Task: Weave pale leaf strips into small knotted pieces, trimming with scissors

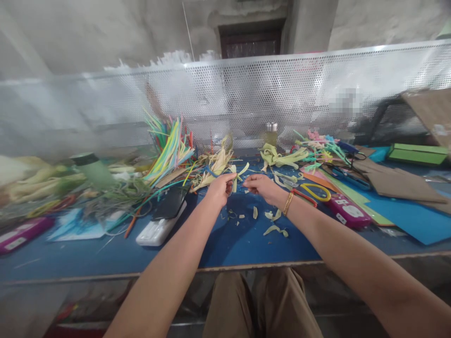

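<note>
My left hand (221,187) is pinched shut on a pale yellow-green strip (235,180) held above the blue table (239,244). My right hand (261,185), with a gold bracelet on its wrist, is closed in a pinch just to the right, fingertips near the same strip; what it holds is too small to make out. Short cut pieces of pale strip (275,229) lie on the table below both hands. A loose heap of yellow-green strips (215,166) lies just behind my left hand.
A bundle of coloured sticks (171,148) fans up at left. A black phone (171,203) rests on a white box (158,230). Yellow-handled scissors (315,191), a purple case (347,210), brown card (398,180) and a green box (417,153) lie right. Perforated metal screen (282,94) behind.
</note>
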The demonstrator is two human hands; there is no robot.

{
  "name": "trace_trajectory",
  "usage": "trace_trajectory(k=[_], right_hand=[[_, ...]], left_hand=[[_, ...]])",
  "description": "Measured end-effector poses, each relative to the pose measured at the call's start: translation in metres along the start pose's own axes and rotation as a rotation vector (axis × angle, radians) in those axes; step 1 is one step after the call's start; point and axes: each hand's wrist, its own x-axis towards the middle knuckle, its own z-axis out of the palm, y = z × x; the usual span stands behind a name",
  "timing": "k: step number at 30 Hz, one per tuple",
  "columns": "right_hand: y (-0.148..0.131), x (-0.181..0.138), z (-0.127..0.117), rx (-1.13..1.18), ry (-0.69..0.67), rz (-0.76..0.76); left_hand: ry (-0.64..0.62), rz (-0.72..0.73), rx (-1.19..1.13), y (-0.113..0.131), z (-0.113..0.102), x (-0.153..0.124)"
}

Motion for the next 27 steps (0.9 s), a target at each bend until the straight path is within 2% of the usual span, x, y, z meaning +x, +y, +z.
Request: trace_trajectory(k=[9,14,23,25,27], right_hand=[[0.002,0.001,0.003,0.014,0.004,0.001],[0.0,-0.001,0.004,0.017,0.004,0.0],[-0.002,-0.003,0.001,-0.014,-0.003,0.065],[-0.007,-0.002,-0.004,-0.015,0.044,0.055],[-0.014,0.001,-0.014,-0.007,0.15,-0.006]], left_hand=[[-0.053,-0.025,-0.011,-0.001,0.001,-0.001],[-0.035,-0.031,-0.041,0.001,0.001,0.0],[-0.071,-0.035,-0.04,0.002,0.0,-0.002],[-0.054,-0.022,-0.058,0.004,0.0,-0.003],[-0.017,-0.001,-0.103,0.007,0.0,-0.003]])
